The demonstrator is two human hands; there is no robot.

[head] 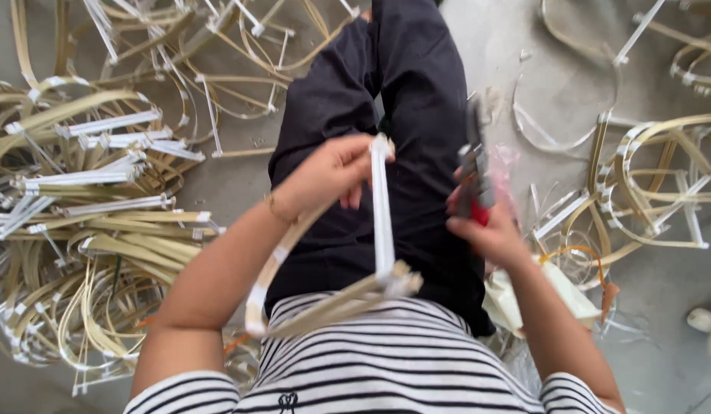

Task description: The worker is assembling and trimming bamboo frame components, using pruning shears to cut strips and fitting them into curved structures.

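Now the left hand [329, 170] is clamped on a bamboo frame [382, 222] over the lap, at center; the right hand [490, 230], at three o'clock, grips red-handled pliers [476, 172]; frame piles [87, 199] lie at nine o'clock.

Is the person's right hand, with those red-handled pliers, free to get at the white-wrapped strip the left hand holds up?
Probably yes. The right hand holds the pliers just beside the white-wrapped strip that the left hand pinches, with only open space above the lap between them.
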